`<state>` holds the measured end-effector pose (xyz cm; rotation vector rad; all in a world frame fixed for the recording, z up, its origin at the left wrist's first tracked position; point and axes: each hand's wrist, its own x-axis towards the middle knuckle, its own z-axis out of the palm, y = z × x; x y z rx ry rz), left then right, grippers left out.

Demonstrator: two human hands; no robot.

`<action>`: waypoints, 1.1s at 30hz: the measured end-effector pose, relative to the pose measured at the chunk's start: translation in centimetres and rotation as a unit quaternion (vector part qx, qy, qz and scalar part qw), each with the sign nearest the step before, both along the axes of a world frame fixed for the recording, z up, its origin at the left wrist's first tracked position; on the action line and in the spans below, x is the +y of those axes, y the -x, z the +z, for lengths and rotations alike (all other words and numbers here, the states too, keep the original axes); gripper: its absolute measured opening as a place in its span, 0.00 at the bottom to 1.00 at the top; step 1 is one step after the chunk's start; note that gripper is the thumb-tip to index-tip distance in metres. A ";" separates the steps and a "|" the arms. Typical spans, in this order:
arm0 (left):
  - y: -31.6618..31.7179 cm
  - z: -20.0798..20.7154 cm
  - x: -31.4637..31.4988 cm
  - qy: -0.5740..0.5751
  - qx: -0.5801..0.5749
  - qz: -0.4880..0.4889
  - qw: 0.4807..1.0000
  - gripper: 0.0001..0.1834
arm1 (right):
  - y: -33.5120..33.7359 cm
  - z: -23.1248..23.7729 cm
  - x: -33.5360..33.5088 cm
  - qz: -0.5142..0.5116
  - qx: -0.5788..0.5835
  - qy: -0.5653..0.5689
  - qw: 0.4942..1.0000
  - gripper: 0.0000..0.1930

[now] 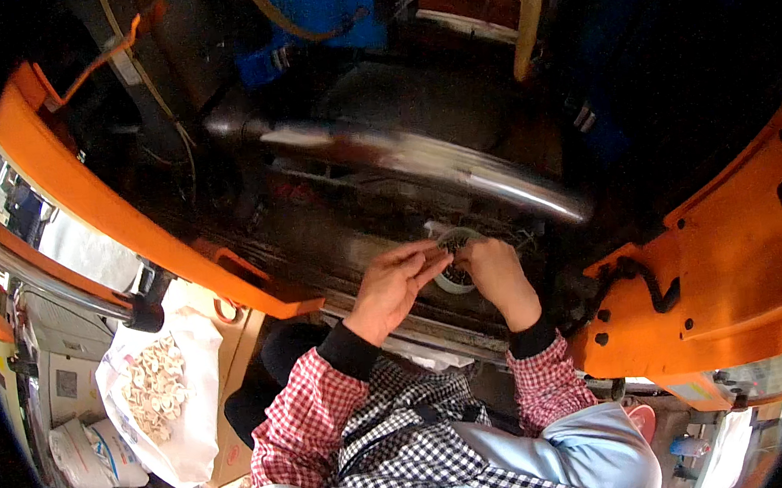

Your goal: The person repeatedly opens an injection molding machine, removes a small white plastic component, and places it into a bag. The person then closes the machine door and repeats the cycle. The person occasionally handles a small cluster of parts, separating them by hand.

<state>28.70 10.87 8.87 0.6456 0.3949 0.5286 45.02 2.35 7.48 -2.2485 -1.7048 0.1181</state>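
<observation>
A small pale round bowl (456,287) with many tiny dark pieces in it stands between my hands on the dark machine bed. My left hand (388,291) is held at the bowl's left side, fingers stretched out and palm partly turned up, the fingertips over the rim. From the right, my right hand (503,279) reaches over the bowl with its fingers bent together in a pinch. Whatever sits between those fingertips is too small or hidden to make out. Both forearms wear red checked sleeves with black cuffs.
A shiny metal bar (421,160) crosses the machine beyond my hands. Orange guards stand at left (118,207) and right (724,275). At lower left, a white bag (195,391) holds many pale small parts (155,390). A wooden stick (531,18) leans at the back.
</observation>
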 end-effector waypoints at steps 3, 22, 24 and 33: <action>0.6 -0.8 0.1 -0.002 0.050 0.004 0.999 0.11 | 0.2 0.7 -0.1 0.014 0.050 -0.020 0.998 0.06; 7.0 2.7 -1.4 -0.009 0.099 0.100 0.990 0.14 | -10.9 14.7 33.3 -0.179 0.116 -0.522 0.826 0.11; 7.5 3.6 -1.8 0.024 0.125 0.094 0.987 0.14 | -10.5 15.6 34.4 -0.181 0.190 -0.512 0.818 0.13; 7.0 3.2 -1.4 0.031 0.112 0.067 0.991 0.14 | -12.8 16.3 36.7 -0.225 0.128 -0.481 0.838 0.17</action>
